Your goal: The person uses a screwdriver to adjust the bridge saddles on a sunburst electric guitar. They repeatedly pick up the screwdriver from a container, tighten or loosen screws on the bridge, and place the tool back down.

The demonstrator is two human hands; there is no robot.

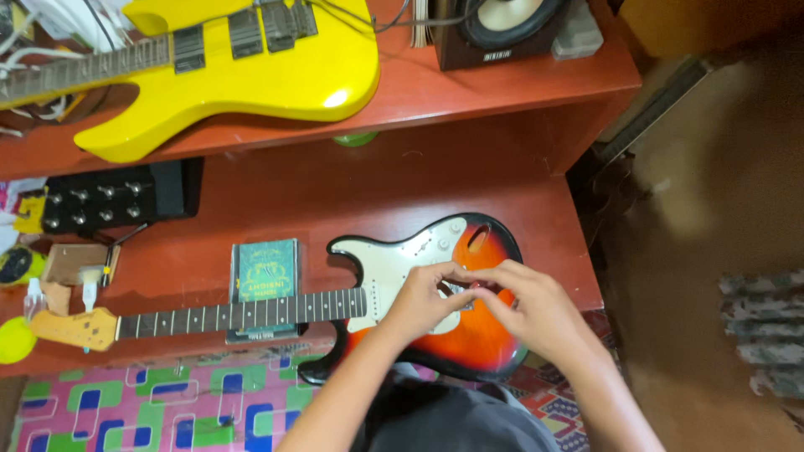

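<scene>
At nine o'clock on the red bench (301, 197) lies the pale headstock (74, 328) of a sunburst guitar (469, 339), beside a small cardboard box (69, 266) and a black unit with knobs (109, 201). Its dark neck (243, 315) runs across a green booklet (266, 274) towards the centre, where the body with its white pickguard (387, 261) lies flat near the bench's front edge. The left hand (423, 300) rests on the pickguard at about five o'clock from its upper horn, fingers drawn together as if pinching something small at the bridge; what it pinches I cannot tell. The right hand (536, 310), just at three o'clock of it, meets it fingertip to fingertip, also pinched, a speck of red showing between them. The guitar looks heavy and stiff, its lacquer slippery; body and neck seem the safest places to grip. At twelve o'clock, on the upper shelf, sit a yellow guitar (276, 71) and a speaker (502, 25).
</scene>
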